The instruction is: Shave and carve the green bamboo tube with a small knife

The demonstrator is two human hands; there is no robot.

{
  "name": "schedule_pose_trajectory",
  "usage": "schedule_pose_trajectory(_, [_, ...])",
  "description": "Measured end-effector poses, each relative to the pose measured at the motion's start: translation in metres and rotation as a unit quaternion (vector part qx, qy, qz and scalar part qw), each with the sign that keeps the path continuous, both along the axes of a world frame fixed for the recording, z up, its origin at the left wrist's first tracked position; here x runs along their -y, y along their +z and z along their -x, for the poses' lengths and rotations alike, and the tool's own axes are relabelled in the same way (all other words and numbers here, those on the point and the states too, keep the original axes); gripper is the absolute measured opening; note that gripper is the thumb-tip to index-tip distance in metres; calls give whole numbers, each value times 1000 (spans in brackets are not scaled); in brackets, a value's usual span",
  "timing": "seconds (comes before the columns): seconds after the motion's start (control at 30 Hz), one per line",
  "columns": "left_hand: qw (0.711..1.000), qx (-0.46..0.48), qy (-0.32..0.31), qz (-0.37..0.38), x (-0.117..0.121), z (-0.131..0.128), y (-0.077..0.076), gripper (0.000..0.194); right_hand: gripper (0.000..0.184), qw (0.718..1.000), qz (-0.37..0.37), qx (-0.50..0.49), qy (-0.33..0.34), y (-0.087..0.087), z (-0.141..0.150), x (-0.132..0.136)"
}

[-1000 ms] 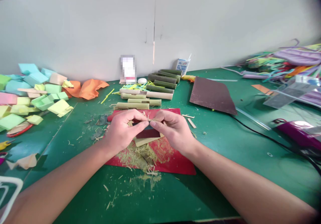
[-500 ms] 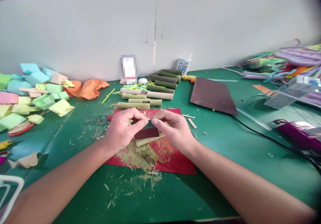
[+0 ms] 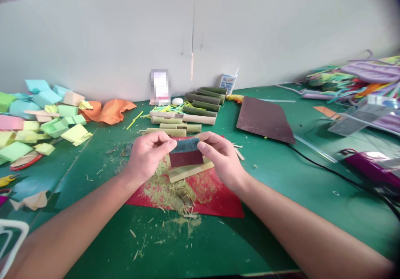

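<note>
Between both hands is a small piece of sandpaper (image 3: 186, 159), dark maroon on its lower part, with a blue-grey strip along the top. My left hand (image 3: 153, 154) pinches its upper left corner between thumb and fingers. At the upper right corner, my right hand (image 3: 220, 156) grips it the same way. Just below lies a pale split bamboo piece (image 3: 190, 170) on a red sheet (image 3: 218, 206). Fibres and dust (image 3: 168, 187) are scattered over that sheet.
Several bamboo tubes (image 3: 200, 118) lie in a row behind the sheet. A large dark brown sheet (image 3: 265, 118) and a black cable (image 3: 325, 166) are to the right. Folded coloured papers (image 3: 46, 104) pile up at left, beside crumpled orange paper (image 3: 109, 110). A small carton (image 3: 227, 82) stands by the wall.
My hands have moved apart from nearly touching, and the sandpaper's blue-grey strip now shows between them. The sandpaper has risen slightly, so more of the bamboo piece is visible.
</note>
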State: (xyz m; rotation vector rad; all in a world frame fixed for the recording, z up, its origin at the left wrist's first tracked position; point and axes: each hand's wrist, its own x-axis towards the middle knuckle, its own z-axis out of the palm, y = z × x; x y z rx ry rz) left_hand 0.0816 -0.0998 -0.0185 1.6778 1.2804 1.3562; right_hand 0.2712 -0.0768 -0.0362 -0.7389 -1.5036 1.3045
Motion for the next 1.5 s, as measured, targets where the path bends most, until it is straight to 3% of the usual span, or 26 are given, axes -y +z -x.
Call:
schedule_pose_trajectory(0.1, [998, 52, 26, 5, -5, 2, -7, 19, 22, 998, 1, 62, 24, -3, 0, -2])
schedule_pose_trajectory(0.17, [999, 36, 28, 7, -6, 1, -10, 16, 21, 995, -4, 94, 24, -4, 1, -2])
schedule_pose_trajectory(0.27, [996, -60, 33, -49, -2, -2, -8, 19, 23, 993, -19, 117, 10, -5, 2, -2])
schedule_pose_trajectory(0.4, [958, -215, 16, -189, 4, -5, -2, 34, 24, 990, -29, 140, 3, -2, 3, 1])
schedule_pose_trajectory(0.53, [940, -263, -2, -218, 3, -3, -1, 26, 25, 989, -30, 148, 4, -1, 3, 2])
schedule_pose_trajectory(0.67, [965, -206, -3, -160, 2, -1, -2, 14, 26, 989, -25, 142, 7, -2, 3, 1])
schedule_pose_trajectory(0.8, [999, -8, -10, 34, 1, -3, -1, 29, 21, 993, -11, 115, 18, -2, 3, 0])
schedule_pose_trajectory(0.9, [962, 179, -68, 194, 1, -6, 1, 20, 17, 997, 5, 75, 36, -2, 3, 0])
schedule_pose_trajectory(0.97, [942, 223, -95, 231, 1, -7, 1, 14, 15, 998, 13, 54, 38, -1, 3, -1])
schedule_pose_trajectory(1.2, [972, 144, -71, 172, 1, -8, -2, 16, 18, 997, 47, 41, 41, -1, 3, -1])
schedule_pose_trajectory(1.5, [995, -32, -32, 91, 7, -11, 1, 25, 26, 992, 19, 107, 69, -3, 2, 0])
